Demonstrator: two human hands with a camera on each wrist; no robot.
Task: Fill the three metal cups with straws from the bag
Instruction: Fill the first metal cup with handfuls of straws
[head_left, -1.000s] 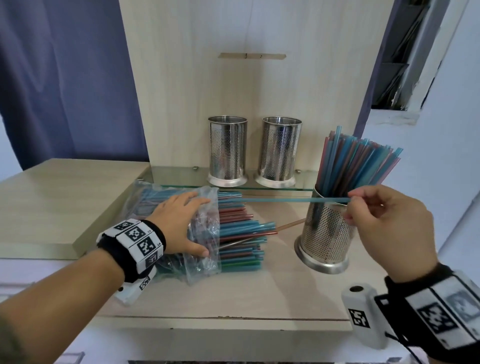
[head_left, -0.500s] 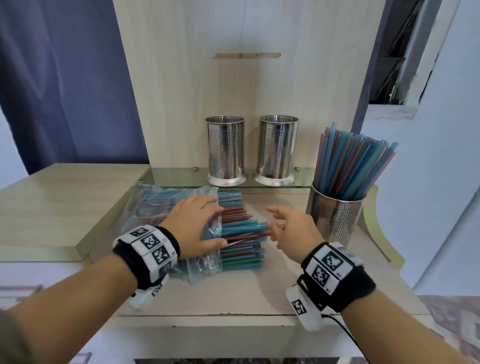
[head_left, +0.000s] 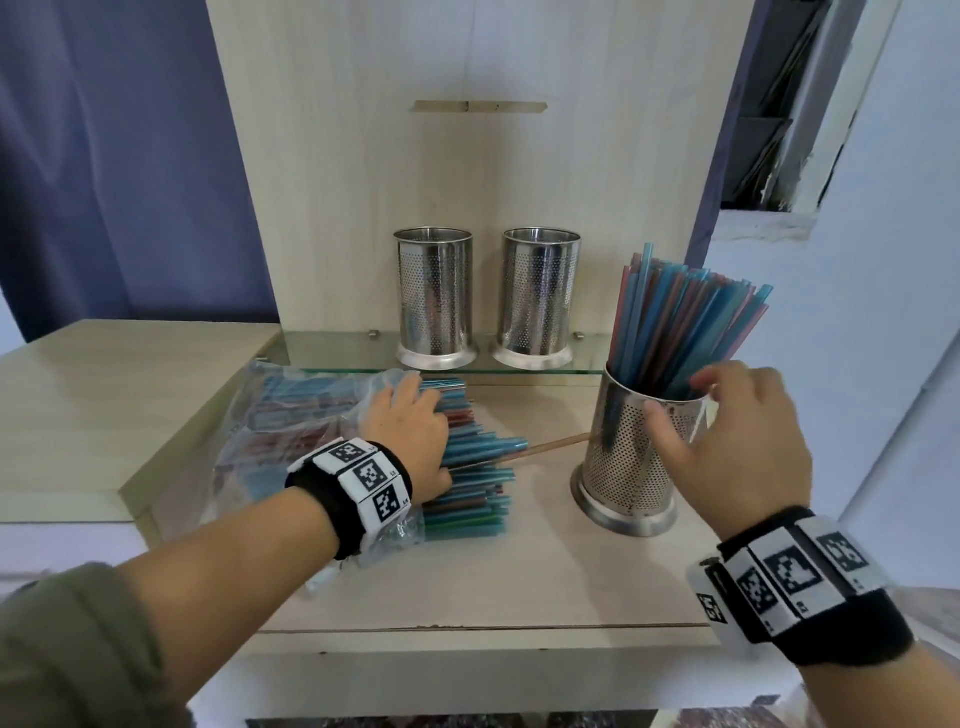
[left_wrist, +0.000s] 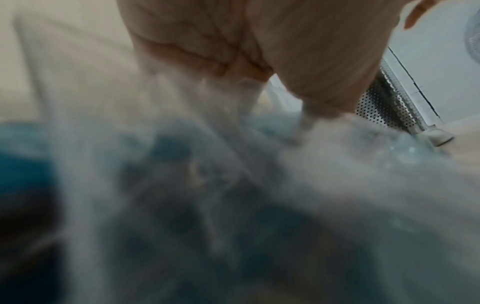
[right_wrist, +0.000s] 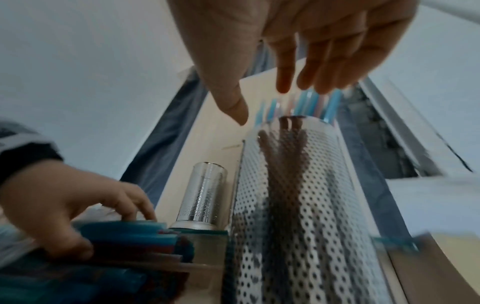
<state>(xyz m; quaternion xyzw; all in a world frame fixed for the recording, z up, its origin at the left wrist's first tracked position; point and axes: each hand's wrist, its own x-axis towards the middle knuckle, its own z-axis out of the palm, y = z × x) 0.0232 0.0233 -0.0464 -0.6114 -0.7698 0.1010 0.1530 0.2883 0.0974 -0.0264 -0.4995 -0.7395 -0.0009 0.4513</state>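
Observation:
A clear plastic bag (head_left: 291, 415) of blue and red straws (head_left: 478, 467) lies on the wooden counter, straw ends sticking out to the right. My left hand (head_left: 431, 431) rests flat on the bag, fingers spread. A perforated metal cup (head_left: 631, 467) packed with straws (head_left: 680, 322) stands at the right. My right hand (head_left: 685, 400) is open around its top, thumb by the near wall and fingers over the rim; the right wrist view shows the right hand (right_wrist: 262, 102) spread above the cup (right_wrist: 298, 185). Two empty metal cups (head_left: 435, 296) (head_left: 540, 296) stand behind.
The empty cups stand on a low glass shelf (head_left: 337, 348) against a wooden back panel. A thin brown stick-like straw (head_left: 550, 447) pokes out of the pile toward the filled cup. A raised wooden block (head_left: 104, 405) is at the left, a white wall at the right.
A second ago my right hand held a blue straw at the filled cup, then reached to the pile, and is now back at the cup's top holding nothing. My left hand stayed on the bag.

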